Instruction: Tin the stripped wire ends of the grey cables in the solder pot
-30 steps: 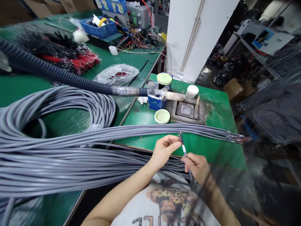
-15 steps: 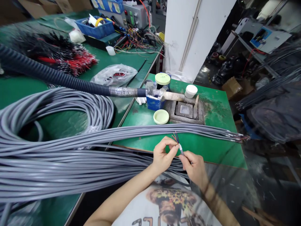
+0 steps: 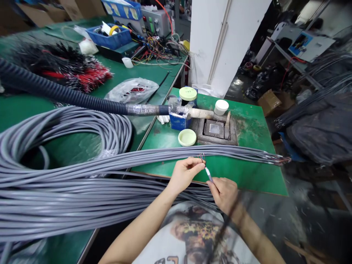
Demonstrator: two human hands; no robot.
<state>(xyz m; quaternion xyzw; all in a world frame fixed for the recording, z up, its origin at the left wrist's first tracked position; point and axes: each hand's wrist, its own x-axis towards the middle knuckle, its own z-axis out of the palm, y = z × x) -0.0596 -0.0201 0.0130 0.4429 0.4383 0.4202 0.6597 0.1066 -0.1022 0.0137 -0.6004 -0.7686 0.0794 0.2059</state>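
The right hand (image 3: pixel 226 191) is closed around one gray cable (image 3: pixel 210 178), just under its white part (image 3: pixel 207 171). The left hand (image 3: pixel 184 174) is nearly shut, with thumb and finger pinching at the thin wires (image 3: pixel 202 157) that stick out of the cable's top. So the cable is between the two hands, in front of the person's shirt. The little wires fan out past the left fingertips. I think the step now is spreading and sorting these wires. The next move seems to need a light pinch on the wires and a steady right hand. Just beyond the hands, a long bunch of gray cables (image 3: pixel 176 153) lies across the green worktop (image 3: pixel 255 179).
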